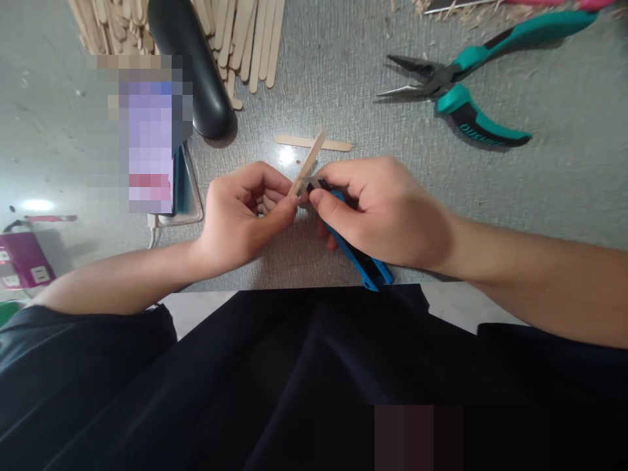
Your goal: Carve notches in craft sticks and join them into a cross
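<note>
1. The left hand (250, 209), above the worktop (564, 196) close to its near edge, pinches a wooden craft stick (312, 157) between thumb and fingers.
2. This stick's lower end sits at the left thumb tip; the rest slants out past the fingertips, away from the near edge and rightward.
3. The right hand (387, 209) is closed around a blue-and-black utility knife (354, 252), its front end right beside the pinched stick; whether the blade touches the wood, I cannot tell.
4. The knife's rear end reaches the worktop's near edge.
5. Just beyond the hands, a second craft stick (338, 146) lies flat, roughly parallel to that edge.
6. Toward the far left corner, a black case (201, 72) lies among many loose craft sticks (245, 39).
7. Toward the far right corner lie teal-handled needle-nose pliers (444, 80), jaws spread, with wood shavings (464, 21) beyond.
</note>
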{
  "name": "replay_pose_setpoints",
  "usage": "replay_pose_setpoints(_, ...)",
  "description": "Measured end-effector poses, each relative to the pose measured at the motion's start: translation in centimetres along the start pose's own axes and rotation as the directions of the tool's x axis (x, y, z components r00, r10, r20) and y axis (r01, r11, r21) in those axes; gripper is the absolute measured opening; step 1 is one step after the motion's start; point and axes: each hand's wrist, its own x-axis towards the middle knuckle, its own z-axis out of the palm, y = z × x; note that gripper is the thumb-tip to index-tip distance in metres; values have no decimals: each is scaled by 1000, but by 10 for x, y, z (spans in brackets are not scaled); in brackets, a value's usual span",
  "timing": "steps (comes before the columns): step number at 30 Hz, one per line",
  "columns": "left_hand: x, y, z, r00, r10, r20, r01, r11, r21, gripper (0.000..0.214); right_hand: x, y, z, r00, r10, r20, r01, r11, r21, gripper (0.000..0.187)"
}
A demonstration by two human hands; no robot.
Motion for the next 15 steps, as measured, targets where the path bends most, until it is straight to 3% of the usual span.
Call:
replay_pose_setpoints(3, 0, -3, 0, 996, 93, -14, -92, 994, 57, 21, 1, -3, 4, 999, 45, -2, -44, 996, 82, 23)
replay_pose_setpoints(9, -1, -8, -3, 995, 103, 7, -103, 983, 153, 21, 3, -10, 7, 985, 170, 23, -171, 965, 198, 30)
replay_pose_setpoints(15, -1, -11, -4, 989, 143, 27, -146, 963, 225, 22, 3, -15, 9, 982, 188, -8, -184, 967, 177, 31)
